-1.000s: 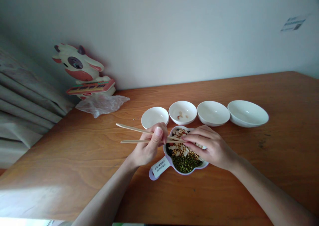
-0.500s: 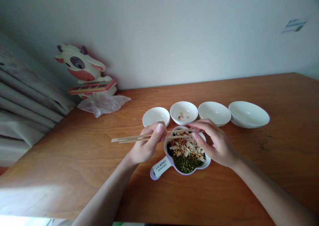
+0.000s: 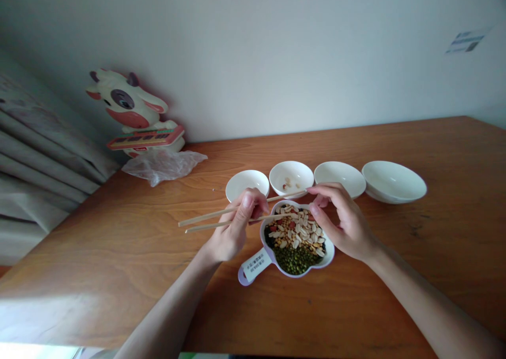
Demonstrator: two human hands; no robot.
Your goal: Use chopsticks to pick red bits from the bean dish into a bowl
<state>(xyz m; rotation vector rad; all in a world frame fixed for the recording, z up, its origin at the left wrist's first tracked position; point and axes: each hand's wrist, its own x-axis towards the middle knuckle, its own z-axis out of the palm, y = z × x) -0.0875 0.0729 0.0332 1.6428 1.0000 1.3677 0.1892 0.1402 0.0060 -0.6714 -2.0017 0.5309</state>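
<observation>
My left hand (image 3: 233,230) is closed around a pair of wooden chopsticks (image 3: 207,216), which spread apart over a lilac-rimmed handled dish (image 3: 330,260). Split peanuts (image 3: 303,227) lie in that dish, with green beans (image 3: 294,260) at its near side and some yellow and reddish pieces. At the dish's right, my right hand (image 3: 346,224) has thumb and forefinger apart. Its forefinger seems to touch the tip of the upper chopstick; the lower one points into the dish. Behind stands a white bowl (image 3: 279,173) with a few peanut pieces in it.
Other white bowls flank it in a row: one (image 3: 237,182) on the left, two (image 3: 340,172) (image 3: 395,177) on the right. A cow-shaped toy keyboard (image 3: 138,111) and a clear plastic bag (image 3: 162,166) sit at the back left, near a curtain (image 3: 35,164).
The chopsticks have spread wider, the upper one's tip rising toward the bowls. My right thumb and forefinger have parted, and the forefinger has moved up slightly.
</observation>
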